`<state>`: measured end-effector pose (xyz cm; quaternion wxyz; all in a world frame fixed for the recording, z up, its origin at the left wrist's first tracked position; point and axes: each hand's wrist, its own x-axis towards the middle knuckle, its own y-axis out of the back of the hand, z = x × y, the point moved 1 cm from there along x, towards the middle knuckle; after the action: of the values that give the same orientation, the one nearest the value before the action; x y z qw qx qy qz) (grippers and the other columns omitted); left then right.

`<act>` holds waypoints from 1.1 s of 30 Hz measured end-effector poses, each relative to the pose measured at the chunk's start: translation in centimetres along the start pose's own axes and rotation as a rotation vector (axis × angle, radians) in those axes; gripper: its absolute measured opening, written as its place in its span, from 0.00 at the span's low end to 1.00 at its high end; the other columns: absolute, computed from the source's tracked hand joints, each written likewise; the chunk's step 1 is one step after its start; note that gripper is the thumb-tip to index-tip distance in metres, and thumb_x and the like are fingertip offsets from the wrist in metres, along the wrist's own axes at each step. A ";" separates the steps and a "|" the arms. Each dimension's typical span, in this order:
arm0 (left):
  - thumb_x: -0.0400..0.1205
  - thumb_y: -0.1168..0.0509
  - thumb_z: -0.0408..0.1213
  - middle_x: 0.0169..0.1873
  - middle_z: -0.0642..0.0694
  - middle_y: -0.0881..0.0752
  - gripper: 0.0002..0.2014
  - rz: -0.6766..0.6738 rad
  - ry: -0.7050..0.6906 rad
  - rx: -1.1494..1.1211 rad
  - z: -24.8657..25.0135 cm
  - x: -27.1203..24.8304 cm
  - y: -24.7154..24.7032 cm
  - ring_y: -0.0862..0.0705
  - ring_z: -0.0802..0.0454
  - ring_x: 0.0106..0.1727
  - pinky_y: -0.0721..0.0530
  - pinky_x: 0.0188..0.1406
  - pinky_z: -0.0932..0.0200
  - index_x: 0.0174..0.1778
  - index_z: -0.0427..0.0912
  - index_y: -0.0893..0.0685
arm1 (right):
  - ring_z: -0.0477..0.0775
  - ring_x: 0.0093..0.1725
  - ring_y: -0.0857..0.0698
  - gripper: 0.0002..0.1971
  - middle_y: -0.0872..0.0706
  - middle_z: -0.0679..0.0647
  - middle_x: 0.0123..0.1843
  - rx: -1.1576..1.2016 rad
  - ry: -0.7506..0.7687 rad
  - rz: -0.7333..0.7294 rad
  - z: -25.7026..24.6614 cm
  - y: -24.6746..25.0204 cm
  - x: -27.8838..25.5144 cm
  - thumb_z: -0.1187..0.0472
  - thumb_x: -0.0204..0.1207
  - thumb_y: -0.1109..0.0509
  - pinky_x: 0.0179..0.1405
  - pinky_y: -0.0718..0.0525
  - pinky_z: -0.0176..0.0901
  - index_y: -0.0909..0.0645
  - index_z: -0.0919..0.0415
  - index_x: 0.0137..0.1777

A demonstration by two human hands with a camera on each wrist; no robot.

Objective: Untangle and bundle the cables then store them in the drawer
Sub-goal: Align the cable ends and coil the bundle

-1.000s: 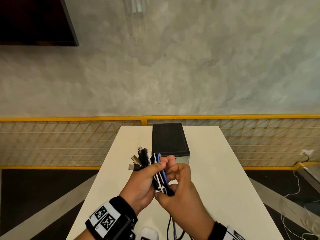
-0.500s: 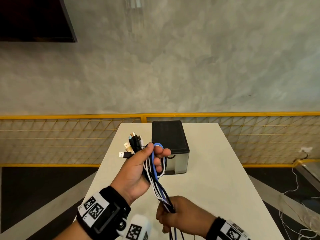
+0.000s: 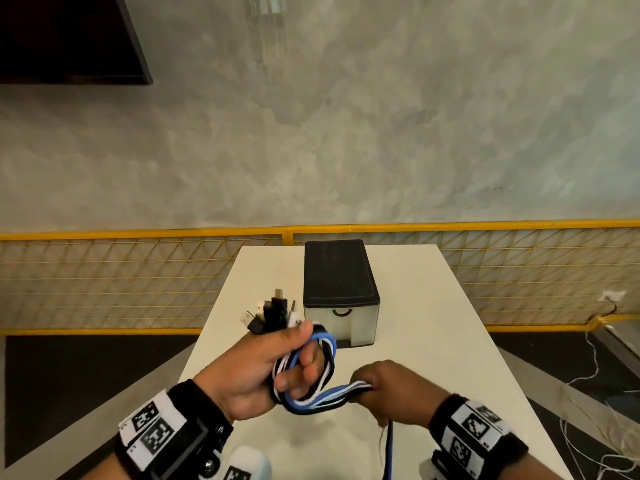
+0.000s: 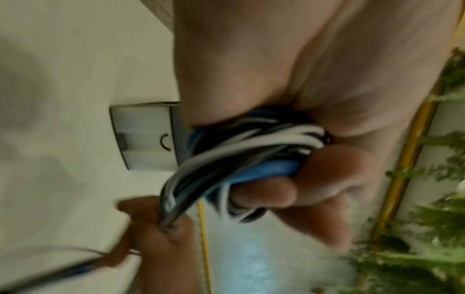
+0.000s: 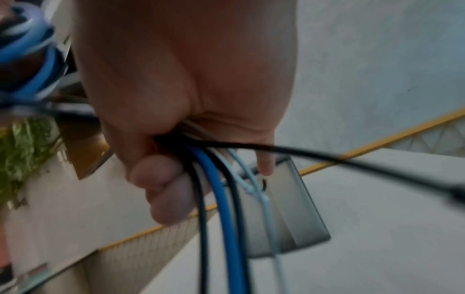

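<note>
A bundle of blue, white and black cables point(image 3: 313, 393) is looped round the fingers of my left hand point(image 3: 263, 368), which grips it above the table's near half. Several plug ends point(image 3: 270, 313) stick up past that hand's thumb. My right hand point(image 3: 388, 389) grips the same cables a little to the right, and their loose tails point(image 3: 388, 452) hang below it. In the left wrist view the cable loops point(image 4: 251, 155) wrap the fingers point(image 4: 327, 179). The right wrist view shows the cable tails point(image 5: 226, 199) leaving my fist point(image 5: 176, 139). The small drawer unit point(image 3: 341, 292), black-topped, stands shut behind my hands.
The white table point(image 3: 433, 341) is narrow, with dark floor on both sides. A yellow mesh fence point(image 3: 104, 271) runs behind it below a grey wall. Loose white wires point(image 3: 595, 368) lie on the floor at right.
My right hand has swung from below the left hand up and out to the right, drawing the cables round the left fingers into another loop. The left hand dropped slightly.
</note>
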<state>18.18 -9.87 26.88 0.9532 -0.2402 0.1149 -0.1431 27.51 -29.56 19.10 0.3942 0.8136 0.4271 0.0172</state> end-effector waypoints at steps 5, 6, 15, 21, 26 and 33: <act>0.78 0.29 0.45 0.26 0.45 0.13 0.14 -0.078 0.198 0.418 -0.4 -0.7 -0.2 0.28 0.59 0.17 0.30 0.26 0.60 0.30 0.41 0.16 | 0.50 0.22 0.16 0.09 0.14 0.56 0.34 -0.183 -0.052 0.007 -1.7 2.4 0.5 0.51 0.75 0.32 0.28 0.22 0.39 0.19 0.55 0.37; 0.80 0.31 0.43 0.27 0.47 0.12 0.12 -0.082 0.248 0.542 -0.4 -0.7 -0.5 0.28 0.58 0.18 0.31 0.27 0.60 0.31 0.44 0.14 | 0.51 0.22 0.15 0.09 0.12 0.58 0.37 -0.218 -0.054 0.024 -2.1 2.6 0.6 0.52 0.74 0.32 0.28 0.22 0.39 0.18 0.55 0.37; 0.79 0.32 0.51 0.52 0.49 0.11 0.13 0.328 -0.011 1.669 -2.6 2.3 1.1 0.15 0.49 0.51 0.21 0.47 0.59 0.51 0.46 0.15 | 0.51 0.24 0.13 0.10 0.18 0.52 0.26 0.103 -0.017 0.196 -3.8 3.0 0.1 0.54 0.73 0.28 0.29 0.19 0.41 0.21 0.59 0.37; 0.83 0.32 0.42 0.28 0.54 0.13 0.10 0.609 -0.203 0.800 -2.7 3.5 1.1 0.16 0.58 0.33 0.20 0.39 0.60 0.36 0.53 0.12 | 0.43 0.29 0.16 0.07 0.17 0.45 0.34 0.297 0.154 0.320 -5.5 0.9 -1.0 0.56 0.83 0.38 0.37 0.13 0.42 0.21 0.47 0.56; 0.77 0.33 0.56 0.43 0.49 0.06 0.19 0.712 -0.216 0.267 -3.2 4.8 -0.4 0.10 0.48 0.47 0.17 0.50 0.54 0.52 0.46 0.09 | 0.44 0.42 0.16 0.19 0.16 0.39 0.45 0.084 0.270 0.534 -7.0 0.2 -1.6 0.55 0.85 0.43 0.46 0.14 0.47 0.32 0.37 0.73; 0.73 0.33 0.53 0.53 0.40 0.07 0.24 0.560 -0.232 -0.116 -1.7 5.3 -1.6 0.09 0.50 0.55 0.16 0.55 0.54 0.51 0.34 0.11 | 0.46 0.37 0.27 0.37 0.25 0.50 0.67 -0.368 0.228 0.619 -8.1 -3.9 -1.8 0.60 0.80 0.46 0.22 0.43 0.30 0.59 0.48 0.86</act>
<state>22.26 -13.68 25.42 0.9470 -0.2679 0.0748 0.1606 20.73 -24.50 22.73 0.4598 0.8127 0.1920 0.3021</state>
